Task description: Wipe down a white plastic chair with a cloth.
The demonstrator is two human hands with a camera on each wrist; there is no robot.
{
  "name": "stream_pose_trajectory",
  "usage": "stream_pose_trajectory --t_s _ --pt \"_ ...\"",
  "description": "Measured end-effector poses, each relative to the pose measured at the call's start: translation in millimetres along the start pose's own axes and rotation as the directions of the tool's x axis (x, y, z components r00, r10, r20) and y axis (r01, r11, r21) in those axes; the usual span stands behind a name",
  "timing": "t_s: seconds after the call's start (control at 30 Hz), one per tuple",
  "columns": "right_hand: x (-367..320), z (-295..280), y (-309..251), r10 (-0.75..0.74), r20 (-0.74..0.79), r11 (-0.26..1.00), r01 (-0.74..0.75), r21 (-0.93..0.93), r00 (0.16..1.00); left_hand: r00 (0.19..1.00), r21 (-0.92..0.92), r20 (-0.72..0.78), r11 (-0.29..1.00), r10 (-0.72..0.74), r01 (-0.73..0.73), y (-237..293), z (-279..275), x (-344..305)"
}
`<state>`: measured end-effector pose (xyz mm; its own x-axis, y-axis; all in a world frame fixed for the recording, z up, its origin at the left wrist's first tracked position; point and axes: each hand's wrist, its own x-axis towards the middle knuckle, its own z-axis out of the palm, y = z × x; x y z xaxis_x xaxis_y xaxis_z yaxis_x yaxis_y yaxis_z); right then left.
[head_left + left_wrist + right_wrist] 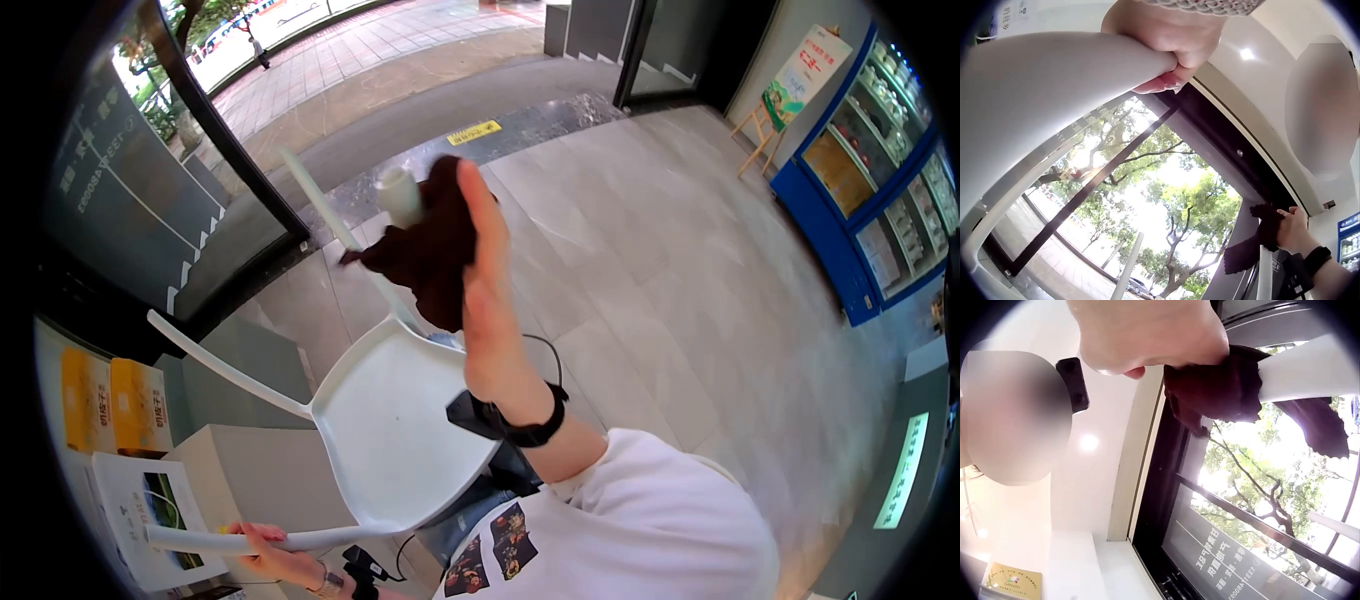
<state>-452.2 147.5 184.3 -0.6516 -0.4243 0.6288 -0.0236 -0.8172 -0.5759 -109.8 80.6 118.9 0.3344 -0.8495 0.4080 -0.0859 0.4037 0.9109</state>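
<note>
A white chair is turned over, its legs pointing up from the underside of the seat. My left hand grips one white leg, and the left wrist view shows its fingers curled round that leg. My right hand holds a dark brown cloth against another leg, near its end. The leg's pale tip sticks out past the cloth. In the right wrist view a loose flap of the cloth hangs beyond the leg, and the cloth hides most of my right fingertips.
Yellow boxes and a white printed box stand to the left. Behind the chair are a glass door and a dark stone threshold. A blue display fridge and a sign on an easel stand at the right.
</note>
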Motion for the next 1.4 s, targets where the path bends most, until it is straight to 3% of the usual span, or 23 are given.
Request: stream_pose_trajectory --t_s 0.1,0.17,0.23,0.33,0.37,0.43,0.47,0.53,0.6,0.67,0.73,0.77,0.83,0.93,1.0,1.13,1.17,1.27,1.3,1.4 --pt "-20.2 -13.4 -5.7 -0.111 0.038 0.973 0.116 -0.202 0.993 0.999 -0.01 -0.019 0.999 -0.03 0.03 2.8 5.2 1.2" --pt "-32.7 -26.2 -2.2 -0.286 -0.02 0.896 0.26 -0.36 0.958 0.999 -0.001 -0.025 0.999 -0.044 0.044 -1.6 0.3 3.1" --pt "-40.6 -23.4 -12.9 -0.211 -0.234 0.952 0.145 -0.27 0.949 1.0 0.019 -0.023 1.0 -0.009 0.01 -8.0 -4.6 5.3" --pt "-47.2 -14.8 -9.5 -0.217 -0.534 0.926 -0.002 -0.378 0.817 0.998 0.031 -0.043 0.999 -0.039 0.04 -11.9 -6.6 5.8" --pt "-41.1 -6.9 -7.7 -0.206 -0.598 0.946 0.001 -0.324 0.775 0.997 0.032 -0.054 0.998 -0.059 0.061 -11.2 -6.2 5.4" --pt "-38.9 -20.7 11.7 -0.43 -0.232 0.786 0.236 -0.571 0.872 0.997 0.015 -0.034 0.998 -0.064 0.064 -8.4 -2.8 5.5" --pt "-36.1 -25.3 19.7 -0.512 -0.033 0.687 0.386 -0.616 0.859 0.998 0.006 -0.025 0.998 -0.062 0.062 -7.4 -2.6 5.5" --pt "-39.4 -19.9 21.6 -0.247 -0.069 0.651 0.113 -0.751 0.966 0.996 0.004 -0.041 0.997 -0.077 0.077 -10.2 -3.9 6.6" --pt "-22.5 -12.2 18.0 -0.028 -0.008 0.709 0.014 -0.706 1.0 0.996 0.0 -0.042 0.997 -0.081 0.081 -12.3 -4.8 7.7" --pt "-11.2 -3.1 18.1 0.011 -0.039 0.816 -0.032 -0.578 0.999 0.997 0.003 -0.029 0.997 -0.071 0.071 -12.7 -6.8 7.5" --pt "1.1 7.6 27.6 -0.005 -0.096 0.949 -0.026 -0.315 0.995 0.997 0.012 -0.037 0.998 -0.065 0.066 -15.9 -7.6 7.7" --pt "3.4 16.6 25.4 0.023 -0.186 0.967 -0.069 -0.245 0.982 0.998 0.022 -0.037 0.998 -0.057 0.057 -15.9 -9.2 9.9" --pt "9.4 8.4 32.7 0.068 -0.018 0.728 -0.062 -0.682 0.998 0.998 0.035 -0.048 0.998 -0.047 0.049 -18.0 -10.1 10.8" --pt "15.5 0.3 29.2 0.147 0.043 0.632 -0.061 -0.772 0.988 0.997 0.011 -0.039 0.998 -0.061 0.061 -19.6 -10.9 11.0" --pt "9.5 -7.2 34.2 0.164 -0.054 0.906 -0.172 -0.387 0.985 0.996 0.001 -0.044 0.997 -0.072 0.072 -18.6 -9.4 10.1" --pt "5.3 -4.4 21.9 0.286 -0.094 0.856 -0.299 -0.422 0.954 0.998 0.007 -0.047 0.999 -0.05 0.051 -20.9 -9.9 10.2" --pt "5.1 -1.8 21.2 0.216 -0.063 0.797 -0.213 -0.565 0.974 0.999 0.006 -0.04 0.999 -0.035 0.036 -23.3 -12.8 9.5" --pt "2.4 -7.8 19.8 0.488 -0.107 0.851 -0.499 -0.162 0.866 0.996 -0.012 -0.05 0.997 -0.077 0.076 -18.3 -12.6 5.6" --pt "5.4 -3.2 17.8 0.474 -0.112 0.837 -0.487 -0.25 0.873 0.995 -0.022 -0.048 0.996 -0.085 0.084 -19.2 -13.7 4.4" --pt "7.9 -7.4 22.1 0.586 -0.149 0.783 -0.604 -0.15 0.796 0.994 -0.05 -0.042 0.994 -0.096 0.094 -22.8 -16.8 6.7"
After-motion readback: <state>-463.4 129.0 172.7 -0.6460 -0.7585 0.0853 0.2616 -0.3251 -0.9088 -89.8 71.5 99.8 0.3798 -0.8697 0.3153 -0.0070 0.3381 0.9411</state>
